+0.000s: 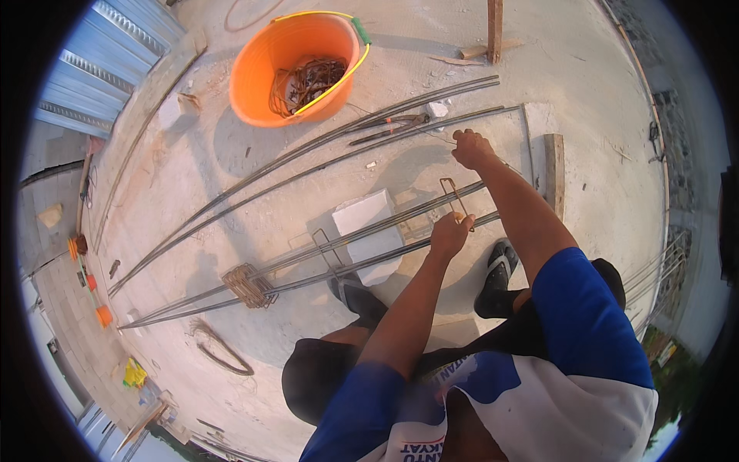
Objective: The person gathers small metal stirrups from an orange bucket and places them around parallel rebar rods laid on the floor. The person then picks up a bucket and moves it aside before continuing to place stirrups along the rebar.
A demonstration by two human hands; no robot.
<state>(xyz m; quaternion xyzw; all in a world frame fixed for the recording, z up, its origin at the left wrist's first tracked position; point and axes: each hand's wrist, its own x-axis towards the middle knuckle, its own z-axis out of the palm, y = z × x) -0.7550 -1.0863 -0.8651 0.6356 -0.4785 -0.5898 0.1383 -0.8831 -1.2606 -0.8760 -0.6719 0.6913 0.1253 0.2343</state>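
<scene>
Outdoors on a concrete floor (231, 185), a person crouches over long steel bars (362, 235) that rest on a white block (368, 223) near the floor's middle. Left hand (450, 233) has its fingers pinched closed on a rectangular wire stirrup (454, 196) standing upright around the bars; right hand (471, 148), farther toward the floor's far edge, has its fingers curled shut on what looks like a thin tie wire, too fine to tell for certain. More stirrups (248, 285) sit bunched on the bars toward the left side, one more (327, 250) beside the block. An orange bucket (296, 65) holding coiled wire stands at the far edge, two loose bars (323, 150) lying between it and the cage. The work appears to be at the tying stage: the stirrup is held in place, and fastening it would call for the wire to be wrapped snugly where stirrup and bar cross.
</scene>
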